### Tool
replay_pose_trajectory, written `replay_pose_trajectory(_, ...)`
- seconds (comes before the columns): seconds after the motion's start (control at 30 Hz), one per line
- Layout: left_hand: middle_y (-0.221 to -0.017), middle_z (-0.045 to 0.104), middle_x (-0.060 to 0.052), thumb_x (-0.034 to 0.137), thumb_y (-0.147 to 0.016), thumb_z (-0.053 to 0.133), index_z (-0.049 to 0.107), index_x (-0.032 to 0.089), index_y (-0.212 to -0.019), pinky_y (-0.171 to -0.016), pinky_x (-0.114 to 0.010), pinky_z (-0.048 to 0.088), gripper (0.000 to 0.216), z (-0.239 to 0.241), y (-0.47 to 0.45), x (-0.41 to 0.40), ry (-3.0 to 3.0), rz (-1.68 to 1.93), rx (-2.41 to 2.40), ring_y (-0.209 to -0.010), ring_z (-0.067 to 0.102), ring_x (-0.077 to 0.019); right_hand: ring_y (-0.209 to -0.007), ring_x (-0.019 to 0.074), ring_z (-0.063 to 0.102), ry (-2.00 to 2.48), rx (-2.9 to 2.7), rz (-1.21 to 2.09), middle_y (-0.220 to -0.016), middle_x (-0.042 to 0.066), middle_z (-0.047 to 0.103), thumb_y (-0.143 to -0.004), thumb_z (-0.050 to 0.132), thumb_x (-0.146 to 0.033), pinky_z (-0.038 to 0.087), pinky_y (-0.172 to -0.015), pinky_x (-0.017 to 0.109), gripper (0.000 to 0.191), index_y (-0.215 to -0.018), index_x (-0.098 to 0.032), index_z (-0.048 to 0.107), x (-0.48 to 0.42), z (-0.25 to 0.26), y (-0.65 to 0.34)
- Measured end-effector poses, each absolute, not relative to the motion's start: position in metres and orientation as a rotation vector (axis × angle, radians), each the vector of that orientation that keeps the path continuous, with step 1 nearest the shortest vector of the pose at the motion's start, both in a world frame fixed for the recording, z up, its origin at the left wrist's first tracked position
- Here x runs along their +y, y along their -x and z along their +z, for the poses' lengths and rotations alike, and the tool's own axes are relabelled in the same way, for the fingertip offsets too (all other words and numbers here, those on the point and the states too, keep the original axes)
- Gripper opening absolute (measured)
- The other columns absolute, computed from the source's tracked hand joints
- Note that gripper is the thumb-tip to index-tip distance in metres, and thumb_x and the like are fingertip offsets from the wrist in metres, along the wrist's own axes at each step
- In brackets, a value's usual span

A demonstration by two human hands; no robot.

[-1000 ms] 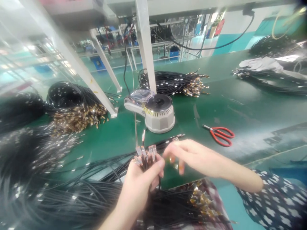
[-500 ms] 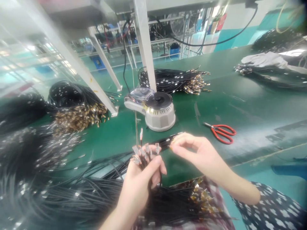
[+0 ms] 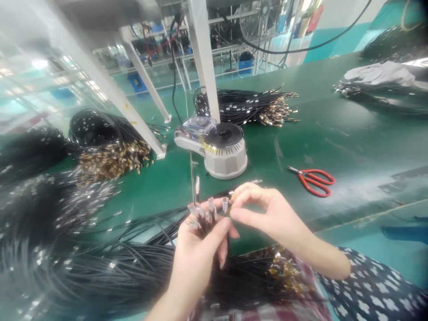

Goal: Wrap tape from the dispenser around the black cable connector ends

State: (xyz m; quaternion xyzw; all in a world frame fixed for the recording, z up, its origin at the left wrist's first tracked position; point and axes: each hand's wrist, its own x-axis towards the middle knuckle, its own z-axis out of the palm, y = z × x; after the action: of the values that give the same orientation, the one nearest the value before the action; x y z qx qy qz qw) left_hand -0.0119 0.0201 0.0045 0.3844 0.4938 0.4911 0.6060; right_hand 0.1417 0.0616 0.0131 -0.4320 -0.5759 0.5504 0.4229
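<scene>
Two hands are working just above the near edge of the green tabletop (image 3: 334,133). The left hand (image 3: 197,254) is clutching a bunch of black cables (image 3: 209,214) w/ silver connector tips sticking up; grip pressed together around the bunch, thumb across the front. The right hand (image 3: 267,214) is sitting just beside it, thumb & forefinger pinching one cable end (image 3: 230,195) at the top of the bunch; sleeve is dark w/ white dots.

Loose black cables are trailing off left & down toward the lap. Behind the hands, a white tape dispenser (image 3: 222,149) w/ a black round top is standing next to a metal post. Red-handled scissors (image 3: 314,182) are lying to the right, well apart from the hands. Coiled bundles w/ gold terminals are lying at far left (image 3: 110,156) & behind the dispenser (image 3: 247,107).
</scene>
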Motion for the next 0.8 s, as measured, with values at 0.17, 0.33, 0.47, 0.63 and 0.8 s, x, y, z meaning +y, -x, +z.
replay_pose_trajectory(0.17, -0.062, 0.065, -0.001, 0.027, -0.082, 0.067, 0.060, 0.016, -0.106, -0.034, -0.017, 0.034, 0.027, 0.005, 0.012, 0.019, -0.914, 1.143, 1.149, -0.035, 0.044, -0.0057, -0.085, 0.0188, 0.059, 1.070, -1.430, 1.384, -0.082, 0.002, 0.060, -0.073, 0.071, -0.024, 0.045, -0.086, 0.037, 0.013, -0.063, -0.019, 0.064, 0.061, 0.014, -0.139)
replay_pose_trajectory(0.33, -0.058, 0.064, 0.000, 0.026, -0.080, 0.068, 0.061, 0.015, -0.103, -0.032, -0.017, 0.033, 0.027, 0.010, 0.009, 0.019, -0.874, 1.163, 1.157, -0.032, 0.042, -0.0056, -0.084, 0.0178, 0.059, 1.048, -1.409, 1.410, -0.082, 0.002, 0.059, -0.073, 0.070, -0.023, 0.045, -0.085, 0.035, 0.013, -0.063, -0.018, 0.063, 0.061, 0.012, -0.137)
replay_pose_trajectory(0.47, -0.058, 0.064, 0.000, 0.025, -0.079, 0.068, 0.062, 0.015, -0.102, -0.031, -0.016, 0.033, 0.025, 0.012, 0.008, 0.020, -0.866, 1.170, 1.160, -0.031, 0.042, -0.0055, -0.082, 0.0167, 0.058, 1.043, -1.396, 1.423, -0.080, 0.001, 0.059, -0.073, 0.070, -0.022, 0.046, -0.083, 0.034, 0.013, -0.063, -0.018, 0.063, 0.063, 0.012, -0.137)
replay_pose_trajectory(0.63, -0.061, 0.065, 0.000, 0.026, -0.082, 0.067, 0.060, 0.017, -0.105, -0.033, -0.017, 0.034, 0.026, 0.006, 0.011, 0.017, -0.889, 1.144, 1.118, -0.033, 0.044, -0.0061, -0.081, 0.0171, 0.059, 1.072, -1.400, 1.385, -0.079, 0.001, 0.060, -0.075, 0.069, -0.023, 0.046, -0.082, 0.035, 0.014, -0.064, -0.018, 0.062, 0.060, 0.012, -0.134)
replay_pose_trajectory(0.8, -0.061, 0.062, 0.001, 0.031, -0.085, 0.064, 0.062, 0.017, -0.093, -0.033, -0.017, 0.025, 0.017, 0.004, 0.010, 0.017, -0.878, 1.206, 1.172, -0.033, 0.038, -0.0033, -0.076, 0.0168, 0.059, 1.028, -1.406, 1.341, -0.069, 0.000, 0.060, -0.077, 0.066, -0.022, 0.046, -0.082, 0.035, 0.015, -0.064, -0.019, 0.059, 0.057, 0.013, -0.130)
